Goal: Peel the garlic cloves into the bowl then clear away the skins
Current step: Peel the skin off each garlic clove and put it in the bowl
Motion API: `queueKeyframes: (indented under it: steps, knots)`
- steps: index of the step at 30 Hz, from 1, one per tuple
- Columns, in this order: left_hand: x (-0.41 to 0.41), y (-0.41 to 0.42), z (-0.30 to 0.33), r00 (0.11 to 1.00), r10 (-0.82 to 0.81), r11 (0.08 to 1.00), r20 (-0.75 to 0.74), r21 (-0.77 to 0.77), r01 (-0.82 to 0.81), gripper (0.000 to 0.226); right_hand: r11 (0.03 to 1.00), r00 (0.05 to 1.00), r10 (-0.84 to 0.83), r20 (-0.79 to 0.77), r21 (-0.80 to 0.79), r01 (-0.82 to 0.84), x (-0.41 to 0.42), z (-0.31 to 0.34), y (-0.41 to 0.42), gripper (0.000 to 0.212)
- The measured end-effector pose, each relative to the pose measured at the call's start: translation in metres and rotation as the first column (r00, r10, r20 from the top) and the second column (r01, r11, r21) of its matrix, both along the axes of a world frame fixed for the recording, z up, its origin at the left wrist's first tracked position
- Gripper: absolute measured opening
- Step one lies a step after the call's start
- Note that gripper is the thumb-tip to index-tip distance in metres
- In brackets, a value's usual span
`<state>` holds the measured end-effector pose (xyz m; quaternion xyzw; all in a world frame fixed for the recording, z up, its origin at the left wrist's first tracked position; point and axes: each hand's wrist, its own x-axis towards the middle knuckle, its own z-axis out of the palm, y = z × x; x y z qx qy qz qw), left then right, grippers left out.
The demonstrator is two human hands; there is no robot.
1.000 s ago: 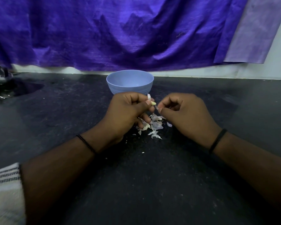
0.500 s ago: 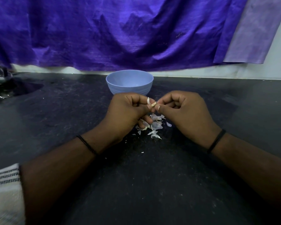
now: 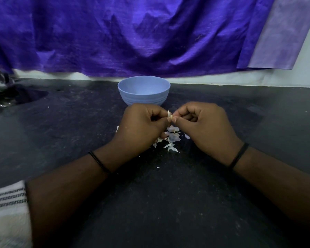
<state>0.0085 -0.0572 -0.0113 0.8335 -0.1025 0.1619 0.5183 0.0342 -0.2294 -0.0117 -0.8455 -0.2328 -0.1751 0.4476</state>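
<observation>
A light blue bowl [image 3: 143,93] stands on the dark counter just beyond my hands; its inside is hidden by the rim. My left hand [image 3: 141,127] holds a small garlic clove [image 3: 169,115] between curled fingers and thumb. My right hand [image 3: 204,127] meets it fingertip to fingertip, thumb and forefinger pinching the clove's loose skin. A pile of pale garlic skins [image 3: 172,138] lies on the counter under and between both hands.
The black counter [image 3: 61,133] stretches wide on every side. A shiny metal object [image 3: 0,86] sits at the far left edge. A purple cloth [image 3: 132,36] hangs on the wall behind the bowl. Small skin flecks [image 3: 157,167] lie nearer me.
My right hand has drawn in from a small gap until its fingertips meet the left hand's at the clove. The bowl and skin pile stay put.
</observation>
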Motion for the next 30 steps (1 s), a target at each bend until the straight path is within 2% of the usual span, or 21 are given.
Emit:
queueKeyframes:
  steps: [12, 19, 25, 30]
  knots:
    - [0.0001, 0.0044, 0.0042, 0.997, 0.057, 0.998, 0.053, 0.004, -0.057, 0.009, 0.996, 0.996, 0.086, 0.01, 0.001, -0.086, -0.0021, 0.0042, -0.001, 0.003]
    - [-0.0004, 0.0033, 0.0025, 0.998, 0.017, 0.998, 0.053, 0.057, -0.02, 0.01, 0.997, 0.997, 0.081, 0.011, 0.016, -0.081, -0.0018, 0.003, -0.0012, 0.003]
    - [0.0023, 0.001, 0.002, 0.996, -0.078, 0.994, -0.036, -0.082, 0.075, 0.018, 0.997, 0.999, 0.033, 0.011, 0.067, -0.034, -0.0008, 0.0037, -0.0019, 0.007]
    - [0.0018, 0.0009, 0.0044, 0.991, -0.126, 0.984, -0.052, -0.135, 0.118, 0.017, 0.999, 0.998, 0.028, 0.051, 0.029, -0.03, -0.001, 0.0051, -0.0031, 0.006]
